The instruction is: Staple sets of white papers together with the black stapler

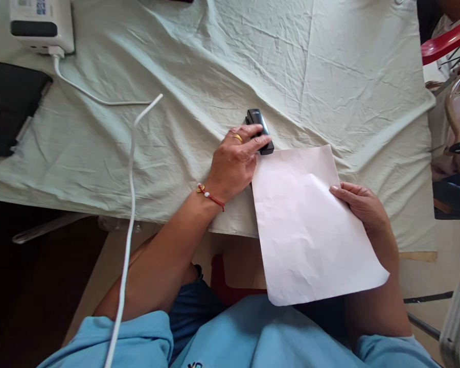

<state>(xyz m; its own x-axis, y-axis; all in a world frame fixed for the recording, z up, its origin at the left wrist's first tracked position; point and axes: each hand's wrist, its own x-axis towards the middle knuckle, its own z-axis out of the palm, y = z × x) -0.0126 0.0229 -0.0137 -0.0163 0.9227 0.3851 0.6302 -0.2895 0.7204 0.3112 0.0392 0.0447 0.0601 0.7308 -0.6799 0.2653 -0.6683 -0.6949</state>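
A small black stapler lies on the cloth at the top left corner of a white sheet of paper. My left hand, with a ring and a red string bracelet, has its fingers over the stapler and grips it. Whether the paper's corner sits inside the stapler's jaws I cannot tell. At the sheet's right edge, my right hand pinches the paper, thumb on top and fingers underneath. The lower part of the sheet hangs past the table edge above my lap, slightly curled and creased.
A wrinkled pale green cloth covers the table. At the left are a white power block, its white cable rising towards me, and a black phone-like device. A red chair part and a metal frame stand at the right.
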